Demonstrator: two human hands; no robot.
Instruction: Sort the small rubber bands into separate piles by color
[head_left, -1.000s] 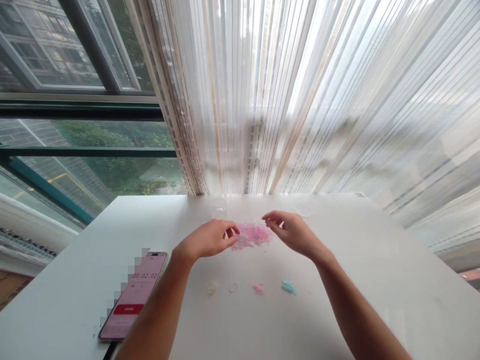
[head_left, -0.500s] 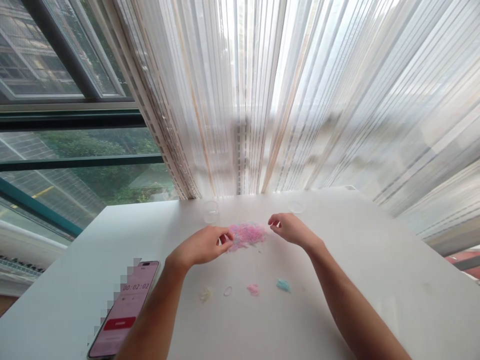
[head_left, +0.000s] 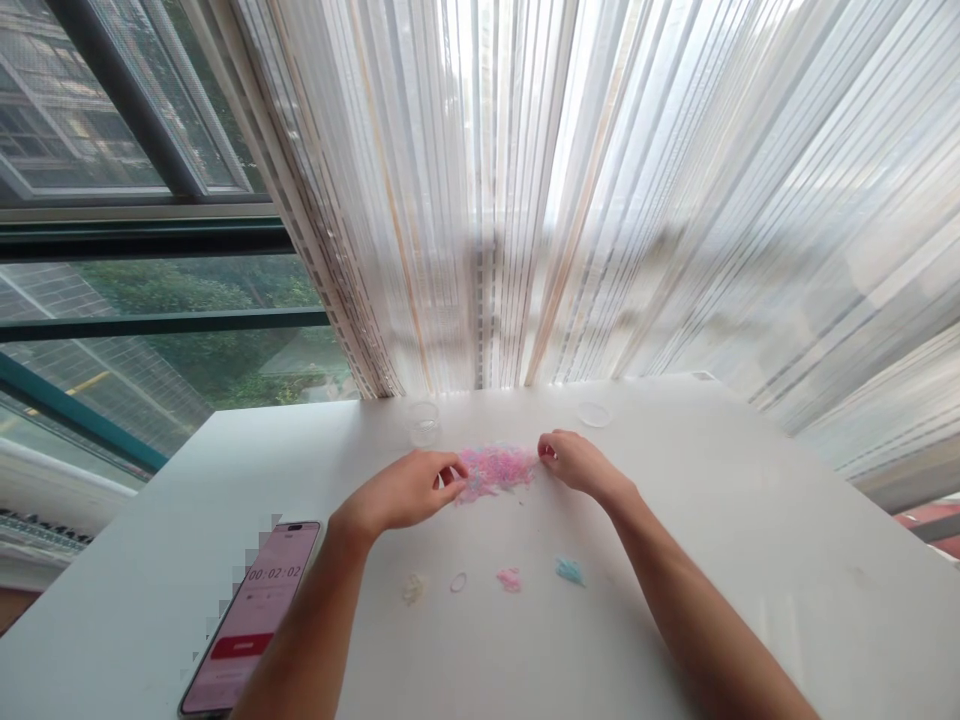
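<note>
A loose pile of small, mostly pink rubber bands [head_left: 496, 470], mixed with some bluish ones, lies on the white table. My left hand [head_left: 409, 488] rests at the pile's left edge, its thumb and fingers a little apart, with nothing visible between them. At the right edge, my right hand [head_left: 577, 460] has its fingers curled into a pinch; whatever they hold, if anything, is too small to make out. Nearer to me lie a pale yellow cluster [head_left: 413, 589], a single pinkish ring [head_left: 458, 582], a pink cluster [head_left: 509, 579] and a blue cluster [head_left: 570, 571].
A clear round container [head_left: 424, 425] stands behind the pile on the left, and a clear shallow lid or dish [head_left: 594, 414] on the right. A phone [head_left: 251, 620] showing a timer lies beside my left forearm. Curtains [head_left: 510, 250] hang along the table's back edge.
My right hand has lowered slightly toward the pile's right edge, and its fingers have drawn closer together. My left hand is nearly unmoved.
</note>
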